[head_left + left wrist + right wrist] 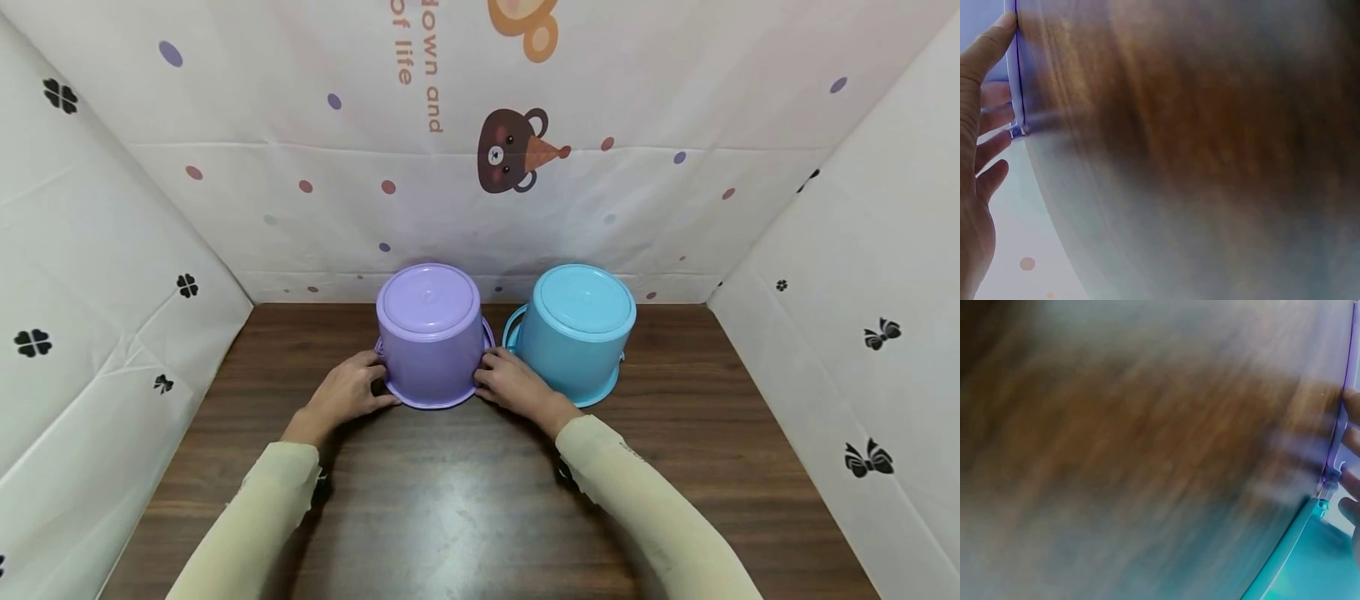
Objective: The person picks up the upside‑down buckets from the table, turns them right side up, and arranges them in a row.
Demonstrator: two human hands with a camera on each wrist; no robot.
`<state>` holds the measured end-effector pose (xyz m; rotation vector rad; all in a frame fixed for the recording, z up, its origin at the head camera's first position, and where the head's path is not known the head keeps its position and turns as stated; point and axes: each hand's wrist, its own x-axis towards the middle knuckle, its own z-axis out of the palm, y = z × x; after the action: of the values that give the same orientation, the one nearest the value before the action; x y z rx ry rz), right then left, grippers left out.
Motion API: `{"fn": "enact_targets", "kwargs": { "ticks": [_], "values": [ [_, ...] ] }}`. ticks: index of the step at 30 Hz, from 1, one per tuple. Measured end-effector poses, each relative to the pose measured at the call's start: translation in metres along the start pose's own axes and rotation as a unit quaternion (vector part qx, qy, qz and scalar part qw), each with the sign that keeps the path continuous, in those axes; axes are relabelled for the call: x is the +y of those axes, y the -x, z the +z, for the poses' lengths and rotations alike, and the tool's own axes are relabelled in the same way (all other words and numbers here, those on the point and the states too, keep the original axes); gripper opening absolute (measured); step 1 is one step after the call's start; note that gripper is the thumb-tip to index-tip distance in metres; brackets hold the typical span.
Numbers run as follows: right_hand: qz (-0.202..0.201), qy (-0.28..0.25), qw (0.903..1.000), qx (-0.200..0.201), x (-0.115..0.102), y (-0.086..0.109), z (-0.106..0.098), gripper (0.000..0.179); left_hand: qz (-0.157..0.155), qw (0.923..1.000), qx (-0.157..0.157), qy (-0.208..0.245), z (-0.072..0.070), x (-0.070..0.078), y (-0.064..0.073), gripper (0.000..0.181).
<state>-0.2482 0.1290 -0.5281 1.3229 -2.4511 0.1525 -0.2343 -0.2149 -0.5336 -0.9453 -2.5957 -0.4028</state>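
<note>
A purple bucket (431,354) stands upside down on the table, its base facing up. My left hand (348,390) grips its left side low by the rim, thumb toward the front and fingers near the handle joint. On the opposite side my right hand (517,385) holds the same bucket by its lower edge. The left wrist view shows the thumb and fingers of the left hand (975,106) along the purple rim (1014,75). Only the fingertips (1352,440) of the right hand appear in the right wrist view, against the purple edge.
A light blue bucket (581,333), also upside down, stands just right of the purple one, close to my right hand. Its handle (513,325) sticks out toward the purple bucket. Patterned white cloth walls (300,233) border the dark wooden table (435,500) behind and at both sides.
</note>
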Motion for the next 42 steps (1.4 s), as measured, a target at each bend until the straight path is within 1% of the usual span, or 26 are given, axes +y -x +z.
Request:
{"fn": "enact_targets", "kwargs": {
  "ticks": [4, 7, 9, 17, 21, 24, 27, 31, 37, 42],
  "values": [
    [-0.007, -0.009, 0.9999, -0.002, 0.000, 0.000, 0.001, 0.014, -0.005, 0.9998, -0.004, 0.019, 0.000, 0.000, 0.002, 0.049],
    [-0.004, -0.017, 0.9998, -0.003, 0.000, 0.000, 0.000, 0.012, -0.009, 0.9995, -0.007, 0.031, 0.000, 0.000, 0.002, 0.049],
    [0.000, -0.019, 0.9998, -0.003, 0.000, -0.001, 0.000, 0.010, -0.009, 0.9994, -0.006, 0.032, 0.000, -0.001, 0.003, 0.050],
    [0.003, -0.014, 0.9999, 0.006, -0.002, -0.001, -0.002, 0.009, 0.006, 0.9996, -0.002, 0.027, 0.001, -0.002, 0.003, 0.049],
    [0.023, -0.012, 0.9997, -0.003, -0.003, -0.001, -0.003, 0.006, 0.009, 0.9996, 0.001, 0.026, 0.001, -0.002, 0.002, 0.048],
    [0.033, -0.012, 0.9993, -0.009, -0.003, -0.001, -0.003, 0.004, 0.005, 0.9997, 0.003, 0.024, 0.001, -0.003, 0.002, 0.048],
    [0.033, -0.011, 0.9993, -0.011, -0.003, 0.001, -0.002, 0.004, 0.003, 0.9997, 0.002, 0.025, 0.002, -0.002, 0.001, 0.048],
    [0.035, -0.011, 0.9992, -0.016, -0.003, 0.001, -0.001, 0.005, 0.002, 0.9997, -0.001, 0.026, 0.000, -0.001, 0.002, 0.049],
    [0.033, -0.008, 0.9993, -0.015, -0.002, 0.001, -0.007, 0.003, -0.008, 0.9994, -0.007, 0.034, -0.002, 0.002, 0.004, 0.050],
    [0.034, -0.010, 0.9993, -0.016, -0.002, 0.001, -0.010, 0.004, -0.011, 0.9989, 0.002, 0.045, 0.000, 0.002, 0.005, 0.043]
  ]
}}
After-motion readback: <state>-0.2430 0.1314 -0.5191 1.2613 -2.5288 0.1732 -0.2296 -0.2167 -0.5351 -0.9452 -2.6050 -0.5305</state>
